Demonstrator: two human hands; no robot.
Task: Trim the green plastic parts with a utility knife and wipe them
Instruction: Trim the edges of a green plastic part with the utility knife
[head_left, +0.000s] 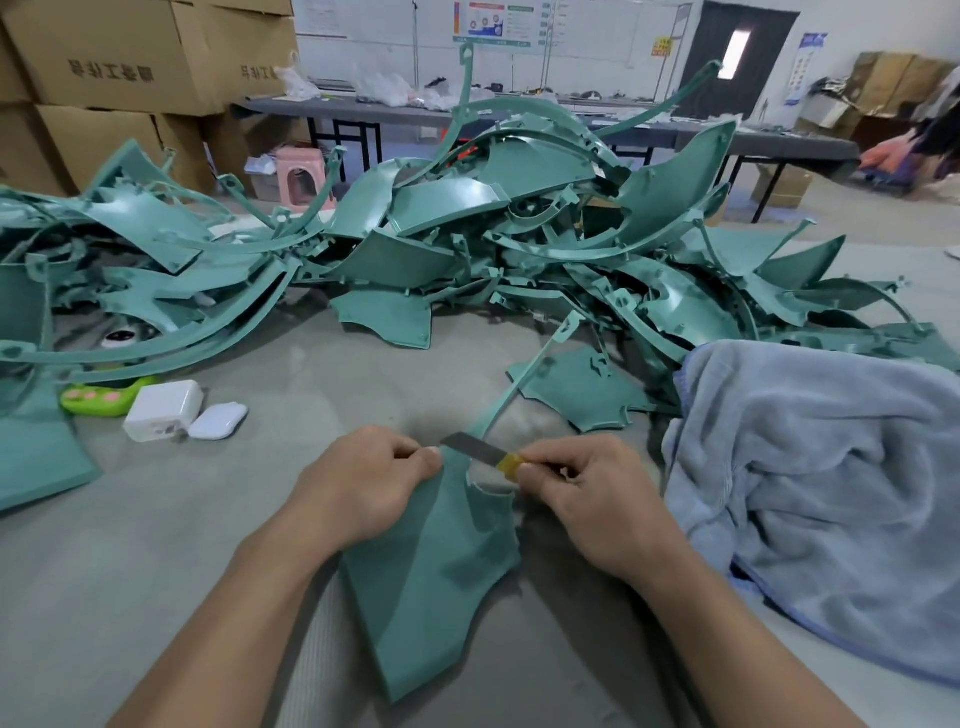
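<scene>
At far left, brown cardboard boxes (130, 57) stand stacked behind a grey work table (208, 545). On the table's left part lie a lime-green plastic toy-like object (101, 399), a white square charger block (163, 410) and a white rounded case (218, 421), close together in a row. Behind them, across the whole width, sprawls a tangled heap of teal-green curved plastic parts (467, 234).

Near the middle, close to the person, the left hand (363, 488) pinches the upper left edge of 1 teal-green plastic panel (431, 587), with its fingers curled round it. The panel's long axis runs away from the person and slightly right, narrowing into a thin strip that reaches toward the heap. Just right of the left thumb, the grey blade of a yellow-handled utility knife (480, 452) lies across that narrowing neck, with its tip pointing left toward the left hand. The right hand (587, 499) pinches the yellow handle between thumb and curled fingers. A ragged pale edge shows just under the blade, so trimming seems under way. A cut pulled leftward would head for the left thumb.

At right, a crumpled pale blue towel (821, 493) lies beside the right hand, within reach for wiping.
</scene>
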